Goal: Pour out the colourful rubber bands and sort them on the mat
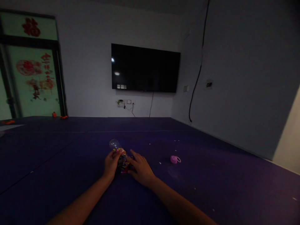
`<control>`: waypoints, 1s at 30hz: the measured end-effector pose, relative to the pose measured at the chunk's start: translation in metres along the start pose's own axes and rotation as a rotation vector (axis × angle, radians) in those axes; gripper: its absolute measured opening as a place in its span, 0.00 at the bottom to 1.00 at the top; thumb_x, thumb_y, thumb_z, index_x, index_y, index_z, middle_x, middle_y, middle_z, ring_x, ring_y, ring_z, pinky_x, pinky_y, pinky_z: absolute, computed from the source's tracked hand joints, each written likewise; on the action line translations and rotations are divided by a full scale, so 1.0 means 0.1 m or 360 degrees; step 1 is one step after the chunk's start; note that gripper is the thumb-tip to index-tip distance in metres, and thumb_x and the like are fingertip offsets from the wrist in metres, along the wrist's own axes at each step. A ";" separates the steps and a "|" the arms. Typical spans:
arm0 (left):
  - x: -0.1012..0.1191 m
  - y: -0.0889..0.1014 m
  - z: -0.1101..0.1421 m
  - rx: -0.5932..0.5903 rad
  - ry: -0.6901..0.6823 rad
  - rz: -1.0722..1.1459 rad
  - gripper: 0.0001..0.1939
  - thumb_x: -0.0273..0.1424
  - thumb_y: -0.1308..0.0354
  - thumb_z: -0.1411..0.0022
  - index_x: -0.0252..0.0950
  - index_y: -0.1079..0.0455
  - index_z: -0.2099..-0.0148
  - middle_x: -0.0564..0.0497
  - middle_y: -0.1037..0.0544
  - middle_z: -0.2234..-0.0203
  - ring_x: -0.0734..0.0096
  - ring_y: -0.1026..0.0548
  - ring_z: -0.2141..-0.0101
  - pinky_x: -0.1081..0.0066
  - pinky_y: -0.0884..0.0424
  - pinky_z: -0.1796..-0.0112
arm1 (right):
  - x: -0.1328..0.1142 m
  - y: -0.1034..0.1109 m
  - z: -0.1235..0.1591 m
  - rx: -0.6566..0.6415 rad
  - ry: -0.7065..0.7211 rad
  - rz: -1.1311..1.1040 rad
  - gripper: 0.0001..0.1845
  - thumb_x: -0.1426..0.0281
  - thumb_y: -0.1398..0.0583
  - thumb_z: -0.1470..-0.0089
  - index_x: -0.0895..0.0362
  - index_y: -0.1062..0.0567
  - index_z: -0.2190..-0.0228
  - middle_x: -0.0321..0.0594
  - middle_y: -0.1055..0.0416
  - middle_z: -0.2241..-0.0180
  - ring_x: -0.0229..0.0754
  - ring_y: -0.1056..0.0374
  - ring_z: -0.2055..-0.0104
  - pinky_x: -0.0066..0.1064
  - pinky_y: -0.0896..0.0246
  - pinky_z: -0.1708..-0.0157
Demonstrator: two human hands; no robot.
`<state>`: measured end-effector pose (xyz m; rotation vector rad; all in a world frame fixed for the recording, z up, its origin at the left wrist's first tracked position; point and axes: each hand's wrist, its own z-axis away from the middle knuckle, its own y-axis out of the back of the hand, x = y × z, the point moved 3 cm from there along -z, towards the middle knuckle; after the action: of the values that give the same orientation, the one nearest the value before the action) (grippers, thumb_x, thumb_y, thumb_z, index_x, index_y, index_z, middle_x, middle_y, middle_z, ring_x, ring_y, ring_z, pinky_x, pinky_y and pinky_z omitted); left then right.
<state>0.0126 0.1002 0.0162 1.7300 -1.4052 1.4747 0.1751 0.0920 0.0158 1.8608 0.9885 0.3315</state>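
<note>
My left hand [111, 164] is closed around a clear plastic bottle with a rounded, bulb-like end [114, 144], which lies tilted just above the purple surface. Small brightly coloured pieces show at the bottle near my thumb. More of these coloured pieces [124, 168] lie in a little heap between my hands, too small and dark to name. My right hand [143, 171] reaches over the heap's right side, fingers stretched and apart, the fingertips at the pieces. A pink cap with a loop handle [173, 159] rests on the surface to the right.
The purple surface [70, 175] stretches to the walls, with white scraps [160, 163] scattered on it. A black television [145, 68] hangs on the far wall above sockets and cables. Small orange objects [54, 114] stand by the door at the left. A black cable [195, 90] runs down the right wall.
</note>
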 end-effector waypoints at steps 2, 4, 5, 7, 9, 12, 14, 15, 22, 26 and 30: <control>0.00 -0.01 0.00 -0.0022 0.0057 0.0023 0.22 0.46 0.34 0.58 0.32 0.26 0.68 0.48 0.20 0.74 0.62 0.23 0.72 0.70 0.30 0.71 | 0.00 -0.02 0.00 -0.0065 -0.0020 0.0060 0.39 0.66 0.38 0.50 0.45 0.47 0.40 0.44 0.61 0.34 0.54 0.54 0.37 0.48 0.52 0.43; 0.00 -0.03 0.01 -0.0073 0.0091 0.0017 0.22 0.46 0.34 0.58 0.32 0.26 0.67 0.47 0.20 0.74 0.62 0.23 0.72 0.70 0.30 0.71 | 0.01 -0.04 -0.01 -0.0100 -0.0046 0.0091 0.40 0.64 0.38 0.49 0.45 0.49 0.39 0.45 0.66 0.34 0.55 0.55 0.36 0.48 0.52 0.43; 0.00 -0.04 0.02 -0.0105 0.0101 0.0003 0.22 0.45 0.34 0.58 0.32 0.26 0.66 0.47 0.20 0.73 0.61 0.23 0.71 0.70 0.29 0.71 | 0.01 -0.05 -0.01 -0.0110 -0.0055 0.0097 0.40 0.63 0.39 0.48 0.46 0.50 0.39 0.45 0.68 0.34 0.56 0.56 0.36 0.47 0.52 0.43; 0.00 -0.07 0.03 -0.0167 0.0100 -0.0031 0.22 0.45 0.34 0.58 0.32 0.26 0.66 0.47 0.20 0.73 0.61 0.23 0.71 0.69 0.29 0.70 | 0.01 -0.06 -0.02 -0.0124 -0.0067 0.0097 0.41 0.62 0.39 0.48 0.48 0.51 0.38 0.48 0.71 0.34 0.57 0.56 0.36 0.48 0.53 0.43; 0.00 -0.10 0.05 -0.0233 0.0075 -0.0057 0.21 0.44 0.34 0.59 0.33 0.27 0.66 0.47 0.20 0.72 0.61 0.23 0.70 0.68 0.28 0.69 | 0.01 -0.08 -0.02 -0.0129 -0.0082 0.0095 0.42 0.62 0.39 0.48 0.50 0.53 0.38 0.50 0.73 0.34 0.57 0.57 0.36 0.48 0.53 0.43; 0.00 -0.13 0.06 -0.0333 0.0036 -0.0075 0.22 0.44 0.33 0.60 0.33 0.27 0.65 0.45 0.20 0.69 0.59 0.22 0.68 0.67 0.28 0.67 | 0.02 -0.10 -0.02 -0.0122 -0.0110 0.0094 0.44 0.62 0.39 0.48 0.51 0.55 0.37 0.52 0.74 0.34 0.57 0.56 0.36 0.49 0.54 0.42; -0.01 -0.13 0.06 -0.0365 0.0026 -0.0102 0.23 0.44 0.34 0.59 0.33 0.27 0.64 0.45 0.20 0.69 0.58 0.22 0.67 0.66 0.28 0.66 | 0.01 -0.10 -0.02 -0.0114 -0.0116 0.0085 0.43 0.62 0.39 0.48 0.51 0.55 0.37 0.52 0.74 0.34 0.57 0.55 0.37 0.49 0.54 0.42; -0.01 -0.13 0.06 -0.0369 0.0018 -0.0123 0.23 0.44 0.34 0.59 0.33 0.28 0.64 0.45 0.20 0.69 0.57 0.22 0.66 0.66 0.28 0.66 | 0.01 -0.10 -0.02 -0.0110 -0.0112 0.0078 0.43 0.62 0.40 0.48 0.52 0.54 0.37 0.52 0.73 0.34 0.57 0.55 0.37 0.49 0.55 0.42; -0.03 -0.10 0.04 -0.0358 -0.0004 -0.0174 0.23 0.44 0.34 0.57 0.33 0.28 0.63 0.44 0.20 0.68 0.56 0.22 0.65 0.65 0.28 0.65 | 0.01 -0.09 -0.02 -0.0149 -0.0105 0.0077 0.39 0.59 0.42 0.46 0.52 0.51 0.38 0.52 0.68 0.34 0.56 0.56 0.36 0.49 0.56 0.41; -0.03 -0.07 0.04 -0.0262 -0.0016 -0.0154 0.23 0.44 0.34 0.58 0.32 0.27 0.65 0.43 0.20 0.70 0.56 0.22 0.67 0.66 0.29 0.67 | 0.02 -0.09 -0.02 -0.0178 -0.0124 0.0073 0.39 0.55 0.43 0.45 0.52 0.50 0.38 0.52 0.65 0.35 0.57 0.57 0.36 0.49 0.57 0.41; 0.00 -0.06 0.04 -0.0196 -0.0059 -0.0208 0.23 0.46 0.35 0.58 0.33 0.27 0.65 0.45 0.20 0.70 0.57 0.22 0.67 0.67 0.29 0.67 | 0.03 -0.11 -0.02 -0.0206 -0.0140 0.0059 0.37 0.53 0.44 0.45 0.50 0.49 0.38 0.51 0.62 0.35 0.56 0.57 0.36 0.49 0.58 0.41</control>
<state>0.0202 0.0989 0.0161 1.7449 -1.3445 1.2668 0.1704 0.0981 0.0074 1.7628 0.8543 0.3253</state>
